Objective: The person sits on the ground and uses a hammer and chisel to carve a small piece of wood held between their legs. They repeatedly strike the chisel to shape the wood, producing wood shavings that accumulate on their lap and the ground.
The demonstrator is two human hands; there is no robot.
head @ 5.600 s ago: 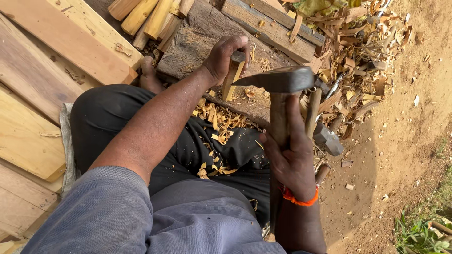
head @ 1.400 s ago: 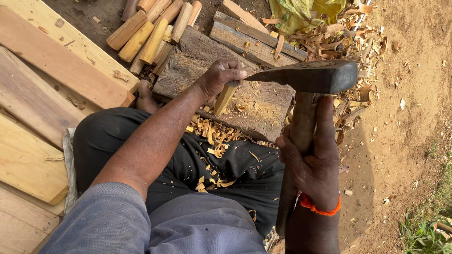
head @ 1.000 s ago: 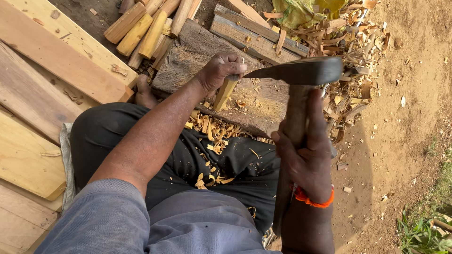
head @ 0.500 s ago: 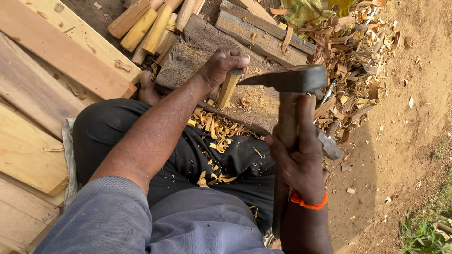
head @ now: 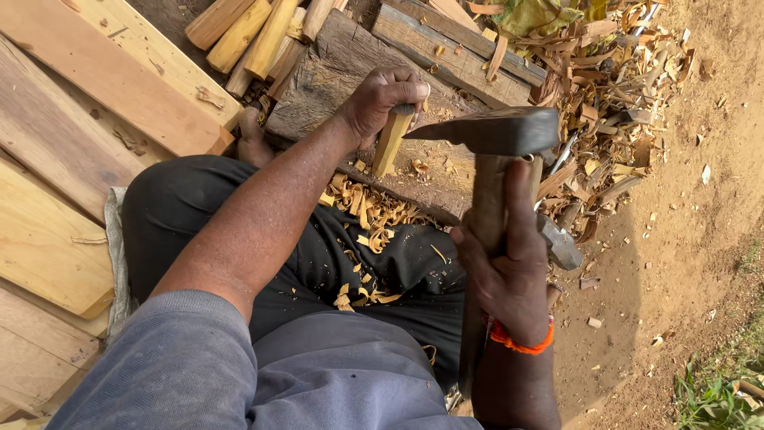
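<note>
My left hand (head: 383, 98) grips the top of a short pale wooden stick (head: 391, 142), standing it upright on a dark wooden chopping block (head: 342, 56). My right hand (head: 503, 259), with an orange band at the wrist, is closed around the long wooden handle of an adze (head: 493, 133). Its dark metal head hovers just right of the stick, blade edge pointing at it. Yellow wood shavings (head: 368, 212) lie on my black trousers and on the block.
Wide pale planks (head: 87, 103) lie at the left. Several rounded sticks (head: 253, 32) are stacked at the top, behind the block. A heap of wood chips and offcuts (head: 613, 80) covers the dirt at the upper right. A second metal tool head (head: 560, 242) lies by my right knee.
The adze has swung up and down beside the stick over the past seconds; its head now sits level with the stick's upper part. My left hand has kept its hold.
</note>
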